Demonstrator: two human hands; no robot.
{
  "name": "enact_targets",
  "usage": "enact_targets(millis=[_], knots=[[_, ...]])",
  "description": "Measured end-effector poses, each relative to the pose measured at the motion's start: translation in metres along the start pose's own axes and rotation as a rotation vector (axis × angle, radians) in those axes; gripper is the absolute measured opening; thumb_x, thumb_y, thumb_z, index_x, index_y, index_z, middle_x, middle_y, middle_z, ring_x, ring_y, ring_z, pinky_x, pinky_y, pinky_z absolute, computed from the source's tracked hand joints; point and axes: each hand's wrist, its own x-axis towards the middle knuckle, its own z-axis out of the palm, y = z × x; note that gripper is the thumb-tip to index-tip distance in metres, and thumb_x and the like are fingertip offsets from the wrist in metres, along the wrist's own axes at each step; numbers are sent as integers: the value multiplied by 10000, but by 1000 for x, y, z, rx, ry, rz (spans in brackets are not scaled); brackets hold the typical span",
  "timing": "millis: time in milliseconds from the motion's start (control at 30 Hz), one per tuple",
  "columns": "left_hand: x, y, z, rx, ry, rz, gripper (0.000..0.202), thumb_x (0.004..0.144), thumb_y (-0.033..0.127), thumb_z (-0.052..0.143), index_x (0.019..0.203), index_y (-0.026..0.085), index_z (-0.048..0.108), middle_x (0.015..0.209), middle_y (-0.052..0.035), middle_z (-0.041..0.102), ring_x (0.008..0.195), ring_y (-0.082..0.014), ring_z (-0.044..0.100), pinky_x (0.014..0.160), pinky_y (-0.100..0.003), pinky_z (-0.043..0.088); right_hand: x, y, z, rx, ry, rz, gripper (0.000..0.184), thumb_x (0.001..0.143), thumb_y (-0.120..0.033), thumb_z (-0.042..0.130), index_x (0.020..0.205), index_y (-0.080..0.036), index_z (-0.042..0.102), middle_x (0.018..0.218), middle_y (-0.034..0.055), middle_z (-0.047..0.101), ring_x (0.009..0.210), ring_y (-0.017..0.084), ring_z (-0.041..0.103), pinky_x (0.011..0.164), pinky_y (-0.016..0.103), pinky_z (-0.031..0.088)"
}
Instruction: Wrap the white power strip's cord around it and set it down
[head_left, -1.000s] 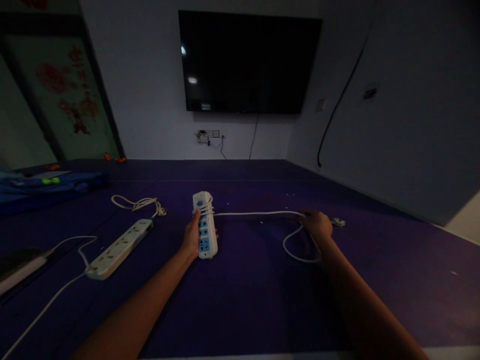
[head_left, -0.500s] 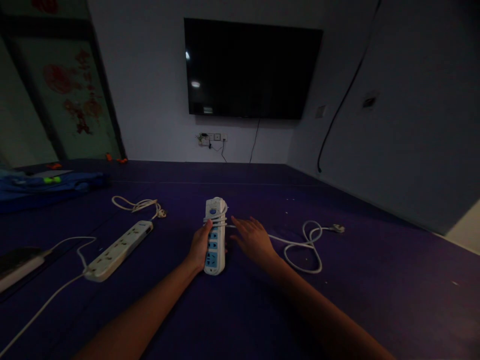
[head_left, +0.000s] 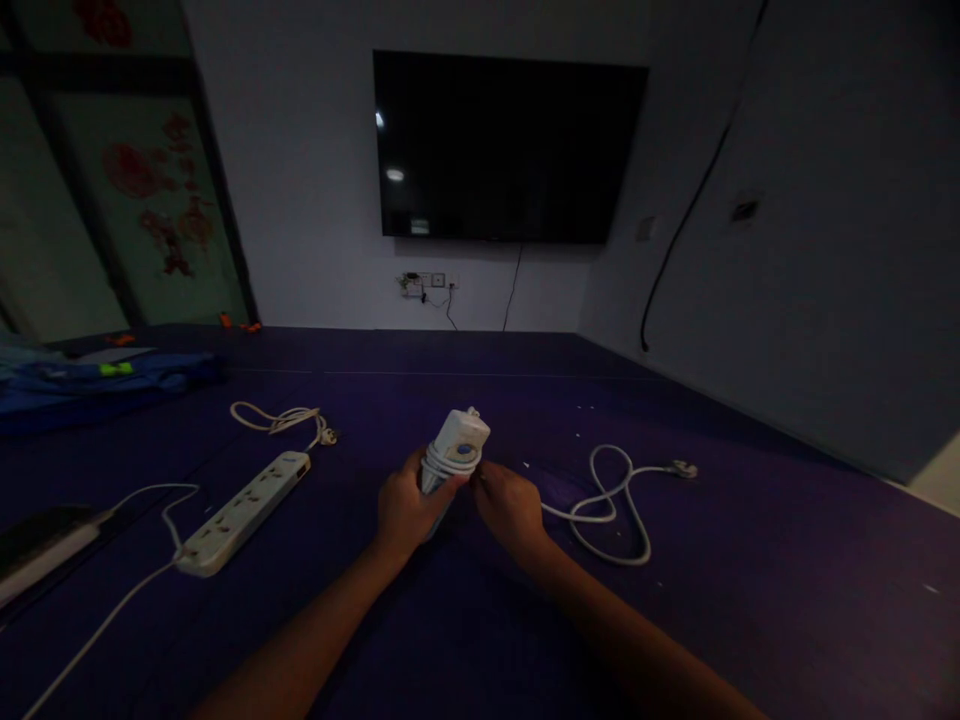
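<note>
Power strip (head_left: 466, 430), white with a blue button (head_left: 465, 450), is held tilted over the purple surface (head_left: 480, 650), in front of and below the left half of the television (head_left: 517, 150). Several turns of its white cord (head_left: 450, 462) go round the strip just below the button. The left hand (head_left: 409, 508) is closed firmly round the strip's body, its thumb lying across the front near the turns. The right hand (head_left: 510, 505) is just beside the strip's right edge, below the middle of the television, with its fingers curled in; whether they pinch the cord I cannot tell. From behind that hand the cord runs out in loose loops to a plug (head_left: 684, 469), which lies below and to the right of the television. Left of the television and well below it, a second strip (head_left: 244, 515) lies flat, its own bundled cord (head_left: 281, 415) beyond it. Farther left of the television is a blue cloth (head_left: 161, 372).
</note>
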Motion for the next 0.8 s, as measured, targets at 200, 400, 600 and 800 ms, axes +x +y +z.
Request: enact_targets(millis=[200, 400, 600, 800], knots=[[2, -4, -2, 322, 25, -37, 595, 736, 595, 541, 1163, 181, 548, 972, -137, 691, 867, -280, 657, 690, -304, 445, -5, 1, 13, 130, 19, -31, 228, 884, -276, 414, 840, -200, 624, 768, 33, 672, 676, 134, 608, 547, 230, 317], [-5, -8, 1, 515, 45, 36, 661, 720, 611, 553, 1218, 178, 515, 899, -147, 703, 807, -290, 669, 668, -294, 440, -12, -3, 22, 282, 26, -40, 212, 813, -367, 501, 816, -186, 610, 653, 7, 613, 579, 123, 546, 518, 222, 297], [-9, -9, 2, 534, 58, 88, 690, 717, 616, 556, 1245, 176, 497, 926, -153, 699, 808, -296, 669, 668, -291, 445, -16, -4, 25, 378, 42, -44, 207, 778, -382, 538, 764, -184, 598, 606, -11, 580, 542, 109, 518, 511, 209, 303], [-13, -7, 6, 456, 38, 90, 697, 705, 581, 594, 1265, 182, 483, 1005, -156, 684, 857, -301, 658, 739, -308, 448, -16, -4, 35, 410, 89, -12, 114, 724, -280, 573, 686, -175, 595, 596, -2, 598, 534, 108, 524, 505, 201, 307]])
